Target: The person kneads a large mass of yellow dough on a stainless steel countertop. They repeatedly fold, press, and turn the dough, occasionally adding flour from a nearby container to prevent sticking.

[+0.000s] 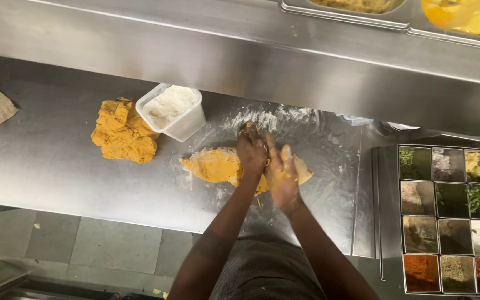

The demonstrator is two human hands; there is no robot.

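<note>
Orange flattened dough [218,165] under left hand [252,153], right hand [283,175], steel counter [45,161]

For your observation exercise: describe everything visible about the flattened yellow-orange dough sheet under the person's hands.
The flattened yellow-orange dough sheet lies flat on the floured steel counter, a soft, matte, uneven oval. The left hand presses on its middle; the right hand covers its right part, fingers dough-smeared. Its pale right edge shows beyond that hand. It lies apart from everything else there.
</note>
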